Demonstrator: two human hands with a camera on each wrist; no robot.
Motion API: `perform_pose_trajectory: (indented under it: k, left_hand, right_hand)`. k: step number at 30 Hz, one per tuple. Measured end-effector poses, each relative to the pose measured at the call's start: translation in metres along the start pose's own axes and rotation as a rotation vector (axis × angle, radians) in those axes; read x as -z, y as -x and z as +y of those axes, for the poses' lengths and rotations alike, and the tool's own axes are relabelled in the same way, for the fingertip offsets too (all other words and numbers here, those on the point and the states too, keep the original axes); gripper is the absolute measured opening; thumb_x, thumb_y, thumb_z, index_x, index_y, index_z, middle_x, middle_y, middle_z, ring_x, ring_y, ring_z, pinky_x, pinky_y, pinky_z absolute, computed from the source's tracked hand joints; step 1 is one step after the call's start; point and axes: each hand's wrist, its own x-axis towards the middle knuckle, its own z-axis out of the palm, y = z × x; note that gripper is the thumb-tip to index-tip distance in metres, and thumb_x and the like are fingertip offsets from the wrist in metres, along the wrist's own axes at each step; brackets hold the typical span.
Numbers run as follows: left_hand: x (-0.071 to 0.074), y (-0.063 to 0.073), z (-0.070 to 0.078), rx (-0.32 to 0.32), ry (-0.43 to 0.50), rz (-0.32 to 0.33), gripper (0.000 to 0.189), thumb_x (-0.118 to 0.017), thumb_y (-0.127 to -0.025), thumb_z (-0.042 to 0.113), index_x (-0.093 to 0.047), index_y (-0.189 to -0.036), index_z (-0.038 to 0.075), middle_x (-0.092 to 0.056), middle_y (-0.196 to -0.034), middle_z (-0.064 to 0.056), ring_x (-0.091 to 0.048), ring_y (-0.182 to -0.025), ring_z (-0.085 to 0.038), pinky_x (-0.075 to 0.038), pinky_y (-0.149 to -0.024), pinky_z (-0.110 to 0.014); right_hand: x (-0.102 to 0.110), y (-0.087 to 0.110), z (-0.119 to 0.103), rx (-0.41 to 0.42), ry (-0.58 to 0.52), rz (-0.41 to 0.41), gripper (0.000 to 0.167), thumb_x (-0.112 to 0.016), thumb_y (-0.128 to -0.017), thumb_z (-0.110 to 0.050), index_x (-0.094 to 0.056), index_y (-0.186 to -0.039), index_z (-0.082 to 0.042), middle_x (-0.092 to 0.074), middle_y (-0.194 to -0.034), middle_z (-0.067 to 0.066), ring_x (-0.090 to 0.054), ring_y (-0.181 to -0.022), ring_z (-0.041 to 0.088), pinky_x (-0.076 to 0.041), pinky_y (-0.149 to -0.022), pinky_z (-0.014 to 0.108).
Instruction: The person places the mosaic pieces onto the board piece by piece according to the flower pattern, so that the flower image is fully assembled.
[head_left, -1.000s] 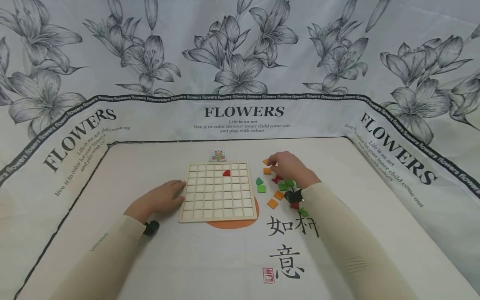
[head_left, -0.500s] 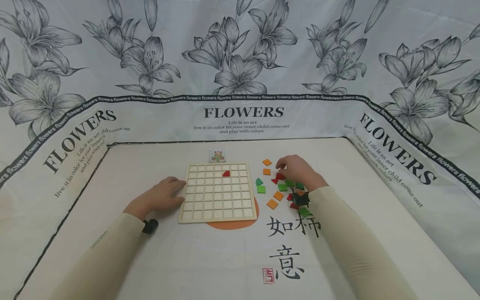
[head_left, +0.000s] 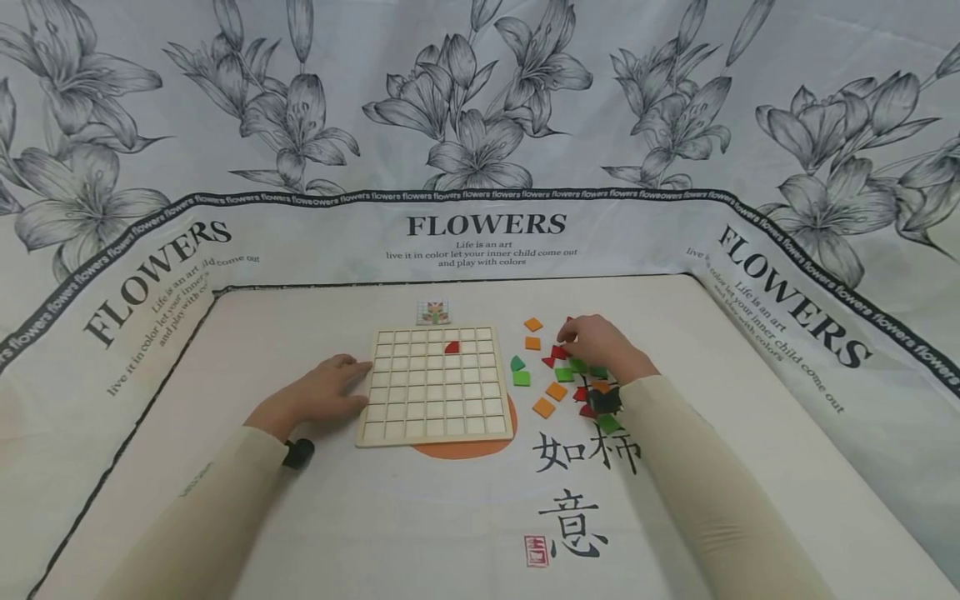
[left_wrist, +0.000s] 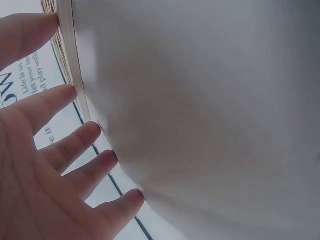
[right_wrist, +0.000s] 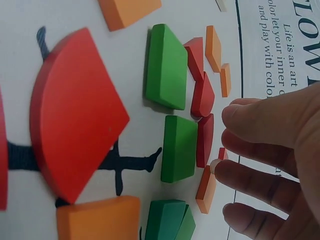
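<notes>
A wooden grid board (head_left: 438, 408) lies in the head view with one red quarter-round tile (head_left: 452, 347) in an upper cell. My left hand (head_left: 318, 396) rests at the board's left edge, fingers spread; the left wrist view has the thumb and index fingertip against the board's side (left_wrist: 72, 55). My right hand (head_left: 603, 346) hovers over the far part of the loose tiles. Its fingertips are close to a small red tile (right_wrist: 222, 152), partly hidden behind the fingers in the right wrist view. Nothing shows pinched between thumb and fingers.
Orange tiles (head_left: 533, 342), green tiles (head_left: 564, 375) and red tiles (head_left: 558, 352) lie scattered right of the board, some partly under the right wrist. A small pattern card (head_left: 434, 312) sits behind the board. A printed cloth (head_left: 450, 525) covers the table.
My right hand has moved right and slightly nearer, away from the orange tiles at the far left of the scatter. A red tile now shows by its fingertips. The left hand stays put.
</notes>
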Motion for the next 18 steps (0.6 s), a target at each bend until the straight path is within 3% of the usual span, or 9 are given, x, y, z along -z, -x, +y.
perform_pose_trajectory:
  k: [18]
  left_hand:
    - [-0.0018, 0.0000, 0.0019, 0.015, 0.019, 0.001, 0.068, -0.054, -0.092, 0.038, -0.034, -0.151, 0.010, -0.031, -0.152, -0.024, -0.032, -0.139, -0.043, -0.033, -0.112, -0.058]
  right_hand:
    - [-0.0048, -0.0027, 0.0083, 0.012, 0.033, -0.028, 0.030, -0.059, -0.093, -0.015, -0.066, -0.120, -0.006, -0.065, -0.121, 0.013, -0.054, -0.101, 0.027, -0.049, -0.098, 0.045]
